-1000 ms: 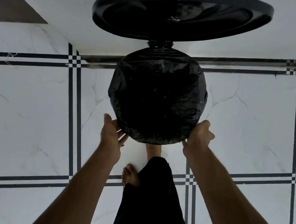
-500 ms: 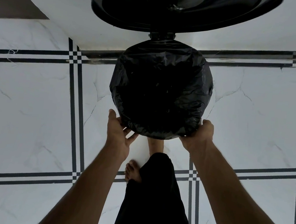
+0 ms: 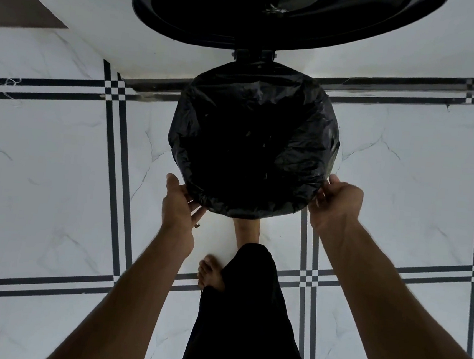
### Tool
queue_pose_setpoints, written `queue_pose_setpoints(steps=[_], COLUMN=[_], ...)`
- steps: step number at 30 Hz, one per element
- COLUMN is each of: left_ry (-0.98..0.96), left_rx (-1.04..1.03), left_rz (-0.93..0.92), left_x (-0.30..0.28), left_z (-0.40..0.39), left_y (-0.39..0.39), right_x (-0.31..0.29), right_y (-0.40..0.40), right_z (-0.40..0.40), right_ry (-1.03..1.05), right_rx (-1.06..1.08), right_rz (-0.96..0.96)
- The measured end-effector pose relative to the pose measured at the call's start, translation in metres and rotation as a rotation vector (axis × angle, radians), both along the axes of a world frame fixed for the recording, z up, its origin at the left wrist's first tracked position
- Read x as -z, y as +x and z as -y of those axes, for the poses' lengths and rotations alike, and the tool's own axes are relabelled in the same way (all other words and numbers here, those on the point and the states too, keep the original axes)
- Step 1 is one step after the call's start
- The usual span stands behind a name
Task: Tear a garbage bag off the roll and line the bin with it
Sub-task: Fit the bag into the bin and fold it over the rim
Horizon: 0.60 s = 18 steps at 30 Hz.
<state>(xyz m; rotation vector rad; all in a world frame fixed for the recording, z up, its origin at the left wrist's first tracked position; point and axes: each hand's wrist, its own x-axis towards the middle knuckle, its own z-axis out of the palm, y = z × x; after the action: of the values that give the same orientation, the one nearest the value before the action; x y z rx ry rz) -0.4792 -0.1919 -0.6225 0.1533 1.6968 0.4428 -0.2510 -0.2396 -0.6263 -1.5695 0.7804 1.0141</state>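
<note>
1. We are pinching the garbage bag [image 3: 252, 140], already folded over the bin's rim, with the left hand [image 3: 178, 205] and right hand [image 3: 336, 202] at its near edge.
2. Tugging unevenly could be tearing the film or pulling it off the far rim under the raised lid [image 3: 286, 13].
3. We are finding no readable writing.

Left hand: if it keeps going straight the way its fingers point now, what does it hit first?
Probably the garbage bag over the bin's near rim; the left hand already touches it there, though depth is hard to judge.
</note>
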Motion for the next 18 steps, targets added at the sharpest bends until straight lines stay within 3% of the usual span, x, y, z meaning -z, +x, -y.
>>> queue_pose_setpoints(steps=[5, 13, 18], left_ry=[0.078, 0.106, 0.169], left_rx=[-0.007, 0.039, 0.114], left_rz=[-0.047, -0.139, -0.253], left_x=[-0.001, -0.003, 0.002], left_z=[-0.008, -0.01, -0.016], left_y=[0.003, 0.0, -0.006], right_x=[-0.012, 0.001, 0.005], right_y=[0.005, 0.018, 0.029], right_z=[-0.01, -0.004, -0.005], right_ry=[0.071, -0.051, -0.062], right_rx=[-0.355, -0.382, -0.636], right_rz=[0.036, 0.242, 0.355])
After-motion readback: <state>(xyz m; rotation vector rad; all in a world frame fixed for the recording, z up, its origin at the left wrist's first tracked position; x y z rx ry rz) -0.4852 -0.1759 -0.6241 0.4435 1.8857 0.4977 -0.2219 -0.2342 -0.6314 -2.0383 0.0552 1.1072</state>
